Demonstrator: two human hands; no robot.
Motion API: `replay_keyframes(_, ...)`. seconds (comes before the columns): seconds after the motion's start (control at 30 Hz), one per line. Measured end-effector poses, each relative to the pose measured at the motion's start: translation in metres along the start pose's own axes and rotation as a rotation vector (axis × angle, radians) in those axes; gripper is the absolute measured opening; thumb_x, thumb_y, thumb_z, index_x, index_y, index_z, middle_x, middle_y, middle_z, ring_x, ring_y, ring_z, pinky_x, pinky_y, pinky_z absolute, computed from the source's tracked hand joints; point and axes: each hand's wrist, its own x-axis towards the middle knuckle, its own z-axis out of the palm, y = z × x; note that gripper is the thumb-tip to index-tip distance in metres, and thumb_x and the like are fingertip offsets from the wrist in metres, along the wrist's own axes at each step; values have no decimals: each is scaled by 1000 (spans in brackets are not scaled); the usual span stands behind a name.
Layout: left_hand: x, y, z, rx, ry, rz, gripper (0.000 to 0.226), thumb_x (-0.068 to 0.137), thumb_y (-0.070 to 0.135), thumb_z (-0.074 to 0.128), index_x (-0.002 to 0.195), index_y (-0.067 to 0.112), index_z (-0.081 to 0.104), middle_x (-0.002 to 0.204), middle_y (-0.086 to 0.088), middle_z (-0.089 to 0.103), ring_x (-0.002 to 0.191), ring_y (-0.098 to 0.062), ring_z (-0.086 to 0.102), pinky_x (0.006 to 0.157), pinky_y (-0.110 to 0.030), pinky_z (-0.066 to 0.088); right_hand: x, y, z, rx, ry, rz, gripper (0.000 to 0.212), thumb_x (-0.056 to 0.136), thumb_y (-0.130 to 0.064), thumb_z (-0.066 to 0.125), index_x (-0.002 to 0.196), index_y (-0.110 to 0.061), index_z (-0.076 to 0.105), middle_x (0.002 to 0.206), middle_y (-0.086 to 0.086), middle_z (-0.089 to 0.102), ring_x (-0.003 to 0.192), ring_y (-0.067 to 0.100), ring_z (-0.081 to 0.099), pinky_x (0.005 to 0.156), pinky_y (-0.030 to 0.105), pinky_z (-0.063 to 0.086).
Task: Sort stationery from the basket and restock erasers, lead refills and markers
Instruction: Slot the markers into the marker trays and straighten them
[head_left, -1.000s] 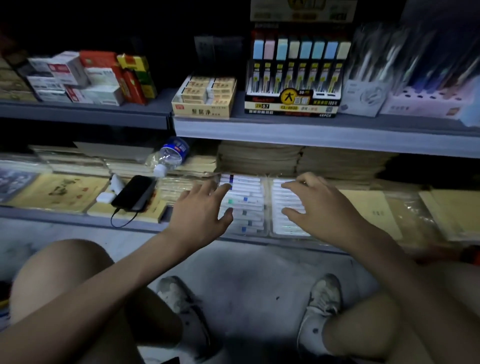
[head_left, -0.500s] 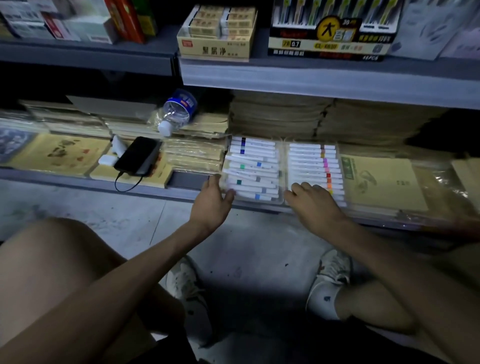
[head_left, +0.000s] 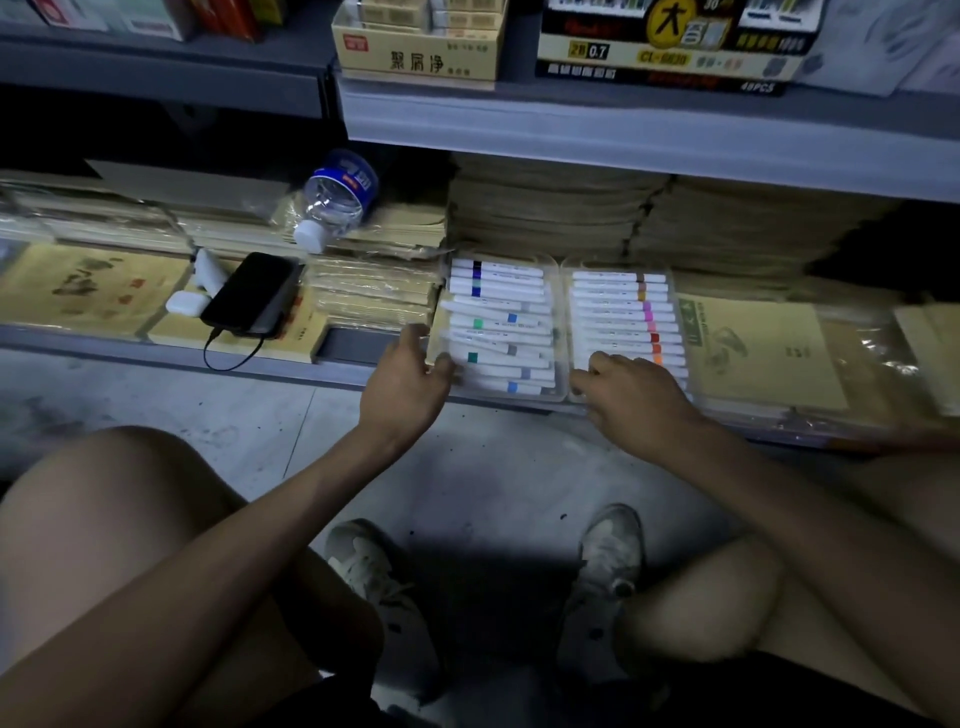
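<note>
Where we are: we crouch on the grey floor (head_left: 249, 415) facing a low shelf (head_left: 156, 345), with our bare knees and two pale shoes (head_left: 369, 566) at the bottom of the view.
Markers: white-barrelled markers (head_left: 498, 299) with coloured bands lie in rows in two clear cases set side by side at the front of the low shelf.
Left marker case (head_left: 558, 332): its bands are blue, green, teal and grey, and some barrels lie askew.
Right marker case (head_left: 670, 283): it touches the first case, and its bands run brown, pink, red and orange in a neat column.
Left hand (head_left: 410, 374): we pinch the front left corner of the left marker case, thumb on its rim, fingers along its left side.
Right hand (head_left: 634, 395): our bent fingers lie over the front end of the right marker case; we cannot tell whether they grip anything.
Left of the cases: a dark phone (head_left: 252, 293) with a cable rests on yellow booklets, just beside a white earbud case (head_left: 184, 302).
Behind: a water bottle (head_left: 337, 200) lies on its side on stacked brown paper books (head_left: 561, 208), cap toward us.
Right of the cases: a yellow notebook (head_left: 763, 353) lies flat in clear wrap.
Upper shelf (head_left: 623, 135): a yellow carton (head_left: 415, 57) of small boxes stands near a black-and-yellow lead refill display box (head_left: 660, 52) marked 2B 0.7.
</note>
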Motion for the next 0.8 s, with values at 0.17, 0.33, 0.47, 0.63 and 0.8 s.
replay_keyframes(0.17, 28, 5, -10, 306, 31, 297, 54, 102, 43, 46, 151, 26, 34, 134, -13, 55, 113, -34, 60, 79, -43, 54, 15, -2, -28, 146, 25, 63, 30, 96, -33, 58, 121, -18, 65, 114, 5, 59, 106, 25, 58, 75, 35, 51)
replay_keyframes(0.33, 58, 9, -3, 386, -151, 178, 55, 104, 50, 36, 154, 26, 30, 131, -18, 59, 113, -40, 61, 87, -47, 53, 61, -11, -55, 240, 65, 39, 44, 101, -42, 54, 136, -17, 60, 129, 9, 58, 117, 29, 55, 88, 39, 51)
replay_keyframes(0.47, 87, 4, 12, -171, -38, -184, 38, 98, 39, 53, 121, 11, 63, 100, -12, 75, 92, -31, 71, 84, -42, 58, 88, -10, -39, 231, 32, 20, 41, 102, -31, 50, 140, -16, 57, 132, 9, 54, 121, 30, 51, 92, 44, 51)
replay_keyframes(0.63, 109, 15, 21, -384, 40, -336, 35, 88, 34, 71, 81, 0, 76, 71, -10, 73, 61, -24, 67, 62, -34, 57, 107, -3, -19, 288, 28, 92, 49, 100, -20, 50, 149, -19, 49, 142, 14, 47, 127, 34, 46, 94, 43, 49)
replay_keyframes(0.8, 117, 19, 27, -577, 65, -519, 27, 73, 30, 88, 70, 10, 70, 66, -9, 66, 57, -21, 60, 54, -34, 51, 116, -8, -8, 294, 74, 94, 54, 93, -7, 56, 146, -16, 51, 134, 14, 48, 120, 35, 48, 90, 43, 49)
